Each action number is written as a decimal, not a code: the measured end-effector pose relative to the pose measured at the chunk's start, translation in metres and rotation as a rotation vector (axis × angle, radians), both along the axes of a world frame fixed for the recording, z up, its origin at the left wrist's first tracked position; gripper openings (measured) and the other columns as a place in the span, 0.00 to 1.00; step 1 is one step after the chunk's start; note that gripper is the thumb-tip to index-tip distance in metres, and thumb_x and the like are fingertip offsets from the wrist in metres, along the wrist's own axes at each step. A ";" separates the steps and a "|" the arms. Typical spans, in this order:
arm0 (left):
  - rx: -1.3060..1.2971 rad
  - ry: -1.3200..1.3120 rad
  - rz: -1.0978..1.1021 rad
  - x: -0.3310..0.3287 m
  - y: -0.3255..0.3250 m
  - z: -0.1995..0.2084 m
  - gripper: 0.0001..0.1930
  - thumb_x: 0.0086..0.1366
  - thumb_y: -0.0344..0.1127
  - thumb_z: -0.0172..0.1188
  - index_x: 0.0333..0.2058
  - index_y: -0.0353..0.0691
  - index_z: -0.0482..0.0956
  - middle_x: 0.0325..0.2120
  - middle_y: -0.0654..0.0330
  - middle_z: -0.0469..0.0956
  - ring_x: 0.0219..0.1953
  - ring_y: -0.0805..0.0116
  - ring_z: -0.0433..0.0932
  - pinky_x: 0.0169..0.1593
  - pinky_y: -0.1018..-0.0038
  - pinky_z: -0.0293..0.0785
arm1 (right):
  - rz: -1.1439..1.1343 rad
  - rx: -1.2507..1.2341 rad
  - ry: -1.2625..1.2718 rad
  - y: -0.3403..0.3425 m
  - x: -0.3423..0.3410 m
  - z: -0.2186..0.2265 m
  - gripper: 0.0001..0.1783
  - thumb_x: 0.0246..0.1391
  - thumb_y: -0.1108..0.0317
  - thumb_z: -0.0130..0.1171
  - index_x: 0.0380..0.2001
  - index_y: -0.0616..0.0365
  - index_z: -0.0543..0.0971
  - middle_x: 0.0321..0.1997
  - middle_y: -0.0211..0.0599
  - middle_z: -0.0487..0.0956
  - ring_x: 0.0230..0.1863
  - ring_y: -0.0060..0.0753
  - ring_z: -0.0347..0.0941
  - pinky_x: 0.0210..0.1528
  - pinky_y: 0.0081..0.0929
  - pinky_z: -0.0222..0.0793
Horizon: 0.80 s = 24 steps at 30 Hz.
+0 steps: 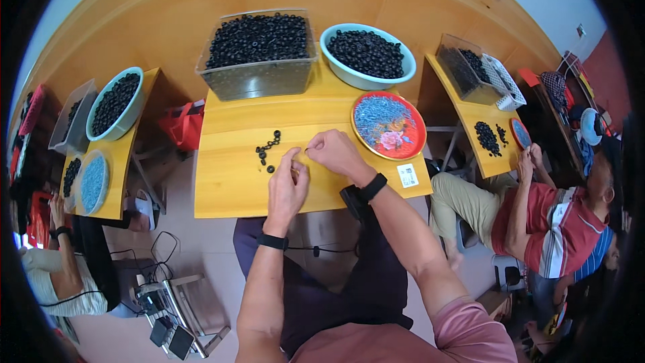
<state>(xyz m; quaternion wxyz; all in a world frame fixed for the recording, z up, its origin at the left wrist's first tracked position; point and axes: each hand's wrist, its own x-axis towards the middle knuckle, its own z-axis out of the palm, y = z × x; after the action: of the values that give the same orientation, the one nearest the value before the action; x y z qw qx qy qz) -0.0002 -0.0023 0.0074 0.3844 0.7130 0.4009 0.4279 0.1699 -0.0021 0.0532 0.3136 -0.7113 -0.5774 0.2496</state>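
Note:
Over the middle of the yellow table [228,188], my left hand [287,188] is closed, with fingers curled and the thumb near them. What it holds, if anything, is hidden. Just to its right, my right hand [336,154] is closed in a pinch, its fingertips toward the left hand. A tiny dark spot shows at those fingertips, too small to name. Several small black ring-shaped pieces [262,152] lie loose on the tabletop, left of and beyond my left hand. A red round tray [422,136] with a flower print, holding many small blue-grey pieces [379,113], sits beyond my right hand.
At the table's back stand a clear plastic bin [255,79] and a pale-blue basin [366,83], both full of black ring pieces. A white card [407,175] lies at the right front. People sit at side tables left and right; a metal stand [178,323] is at lower left.

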 end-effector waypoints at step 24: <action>-0.023 0.008 -0.119 -0.002 0.000 0.005 0.09 0.62 0.29 0.69 0.40 0.32 0.82 0.25 0.57 0.81 0.24 0.72 0.74 0.31 0.75 0.73 | -0.380 -0.114 -0.380 -0.058 0.132 0.016 0.08 0.51 0.64 0.63 0.28 0.57 0.86 0.32 0.51 0.84 0.39 0.54 0.82 0.43 0.48 0.76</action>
<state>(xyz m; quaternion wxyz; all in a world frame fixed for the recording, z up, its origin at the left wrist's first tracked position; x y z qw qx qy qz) -0.0022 -0.0018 0.0127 0.4155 0.7329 0.3642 0.3970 0.3019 -0.0603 0.0695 0.2006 -0.8575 -0.4669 0.0805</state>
